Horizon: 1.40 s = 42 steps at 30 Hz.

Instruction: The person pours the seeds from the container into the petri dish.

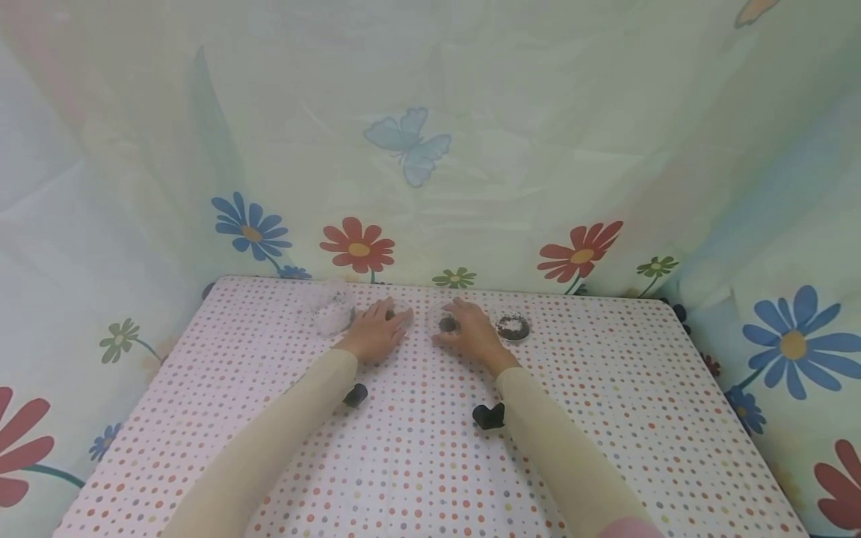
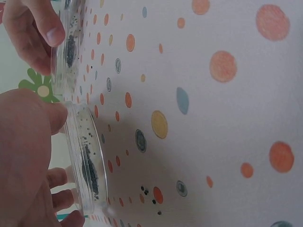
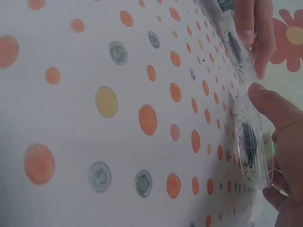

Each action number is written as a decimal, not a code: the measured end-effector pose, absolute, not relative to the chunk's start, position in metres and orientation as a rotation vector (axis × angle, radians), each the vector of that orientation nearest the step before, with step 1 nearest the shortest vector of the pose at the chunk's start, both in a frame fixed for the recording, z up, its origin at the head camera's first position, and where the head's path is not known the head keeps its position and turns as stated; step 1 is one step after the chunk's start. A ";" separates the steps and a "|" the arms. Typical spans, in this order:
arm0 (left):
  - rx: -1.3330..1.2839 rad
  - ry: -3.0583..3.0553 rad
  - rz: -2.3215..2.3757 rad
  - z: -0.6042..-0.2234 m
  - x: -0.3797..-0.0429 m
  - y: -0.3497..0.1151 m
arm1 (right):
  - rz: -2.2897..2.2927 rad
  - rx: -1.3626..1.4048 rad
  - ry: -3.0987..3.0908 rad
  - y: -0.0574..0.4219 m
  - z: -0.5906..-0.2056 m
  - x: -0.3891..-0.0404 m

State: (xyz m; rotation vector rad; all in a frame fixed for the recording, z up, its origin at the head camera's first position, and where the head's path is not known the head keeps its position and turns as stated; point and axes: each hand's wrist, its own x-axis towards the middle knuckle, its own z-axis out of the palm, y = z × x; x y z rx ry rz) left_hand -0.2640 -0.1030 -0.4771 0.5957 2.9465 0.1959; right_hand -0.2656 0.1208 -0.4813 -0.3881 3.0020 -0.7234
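Near the table's far edge, my left hand point(image 1: 377, 332) grips the rim of a clear, shallow petri dish point(image 2: 87, 161), thumb on one side and fingers on the other. Dark grains lie clumped inside, with a few scattered specks. To its right, my right hand point(image 1: 471, 332) grips a similar petri dish point(image 3: 251, 142) around its rim; this one also holds a dark clump and loose specks. Both dishes sit at the tabletop, close together. In the head view the hands cover much of them. Whether each dish wears a lid, I cannot tell.
Left of the left hand stands a clear container point(image 1: 332, 317) with white material. A round dish point(image 1: 513, 326) of dark and white material lies right of the right hand. The table point(image 1: 417, 463) has a dotted cover; a flowered sheet point(image 1: 511, 172) hangs behind.
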 end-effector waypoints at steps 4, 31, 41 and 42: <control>0.607 2.946 0.195 -0.476 -0.263 -0.101 | -0.727 -0.387 3.010 0.122 -0.480 -0.264; 0.606 2.917 0.228 -0.474 -0.263 -0.101 | -0.770 -0.409 3.030 0.136 -0.465 -0.247; 0.598 2.911 0.239 -0.472 -0.260 -0.103 | -0.776 -0.417 3.037 0.140 -0.460 -0.238; 0.598 2.914 0.239 -0.472 -0.260 -0.103 | -0.783 -0.422 3.038 0.141 -0.460 -0.237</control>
